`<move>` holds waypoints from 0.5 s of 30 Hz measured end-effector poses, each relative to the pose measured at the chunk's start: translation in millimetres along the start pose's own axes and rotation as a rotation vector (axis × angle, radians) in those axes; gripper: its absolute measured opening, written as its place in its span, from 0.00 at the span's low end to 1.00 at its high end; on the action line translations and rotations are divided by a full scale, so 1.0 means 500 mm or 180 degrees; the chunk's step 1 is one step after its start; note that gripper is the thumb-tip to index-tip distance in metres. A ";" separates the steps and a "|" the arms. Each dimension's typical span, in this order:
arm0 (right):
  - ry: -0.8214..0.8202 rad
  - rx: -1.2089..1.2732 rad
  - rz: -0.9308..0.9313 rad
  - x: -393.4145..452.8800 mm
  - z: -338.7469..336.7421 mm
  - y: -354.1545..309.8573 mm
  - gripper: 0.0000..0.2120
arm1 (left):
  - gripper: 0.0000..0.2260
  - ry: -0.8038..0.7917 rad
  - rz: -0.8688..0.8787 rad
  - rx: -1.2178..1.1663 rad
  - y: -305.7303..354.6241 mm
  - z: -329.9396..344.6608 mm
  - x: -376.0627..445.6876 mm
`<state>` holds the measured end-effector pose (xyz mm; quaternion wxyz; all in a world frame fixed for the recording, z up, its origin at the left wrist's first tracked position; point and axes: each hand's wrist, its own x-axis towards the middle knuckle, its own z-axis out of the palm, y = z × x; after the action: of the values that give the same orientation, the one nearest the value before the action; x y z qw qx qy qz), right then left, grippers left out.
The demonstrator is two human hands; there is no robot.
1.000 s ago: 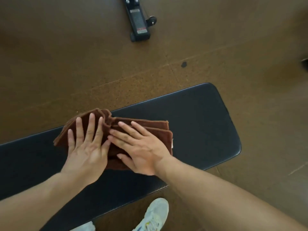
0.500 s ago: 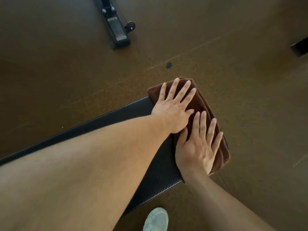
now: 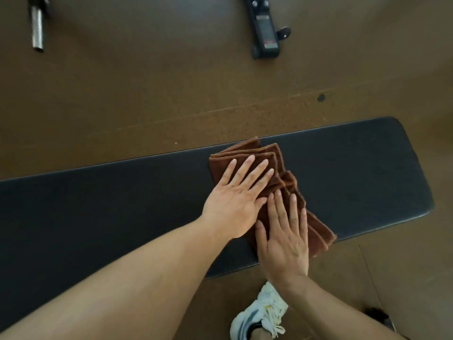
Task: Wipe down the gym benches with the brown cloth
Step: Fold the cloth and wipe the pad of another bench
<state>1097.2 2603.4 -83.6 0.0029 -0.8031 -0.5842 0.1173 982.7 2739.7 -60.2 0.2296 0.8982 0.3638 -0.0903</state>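
Head view: brown cloth (image 3: 272, 182) sits folded in fanned layers on the black bench (image 3: 110, 204), right of the pad's middle, with its near corner hanging just past the front edge. Left hand (image 3: 235, 204) lies flat on the far half, right hand (image 3: 284, 239) flat on the near half, the two hands touching side by side. Fingers (image 3: 247, 170) are straight and slightly spread, pressing down, not curled round anything.

Step in hand, my read: a two-palm wipe stroke along the pad. To do it well:
- keep even palm pressure so the layers slide as one stack, since they are already splaying
- pull the overhanging corner back onto the pad, or it wipes nothing
- overlap passes and cover the rounded right end and both long edges

Around: white sneaker (image 3: 259, 315) on the floor (image 3: 147, 94) just under the front edge, a black frame foot with a small wheel (image 3: 266, 33) well beyond the bench, and a metal bar end (image 3: 37, 28) far left. A dark spot (image 3: 321, 97) marks the floor. Nothing rests on the pad in the stroke path. Only obstruction risk is the cloth bunching.
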 end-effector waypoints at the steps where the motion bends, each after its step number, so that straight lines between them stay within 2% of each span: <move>1: -0.0028 -0.0022 -0.0153 -0.014 0.008 -0.052 0.29 | 0.27 0.0002 -0.0105 -0.0021 -0.043 -0.001 -0.054; 8: -0.0466 -0.0187 -0.0967 -0.108 0.054 -0.357 0.29 | 0.27 -0.0119 -0.0769 -0.0246 -0.267 0.001 -0.373; 11: -0.0625 -0.0321 -0.1595 -0.086 0.045 -0.373 0.29 | 0.27 -0.0219 -0.0929 -0.0348 -0.305 -0.003 -0.421; 15: -0.0928 -0.0517 -0.2551 -0.002 0.017 -0.332 0.31 | 0.29 -0.0364 -0.0994 -0.0366 -0.318 -0.024 -0.407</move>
<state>939.9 2654.2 -68.2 -0.0975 -0.4854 -0.8515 0.1728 726.0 2721.2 -37.7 0.2842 0.8095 0.4899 -0.1549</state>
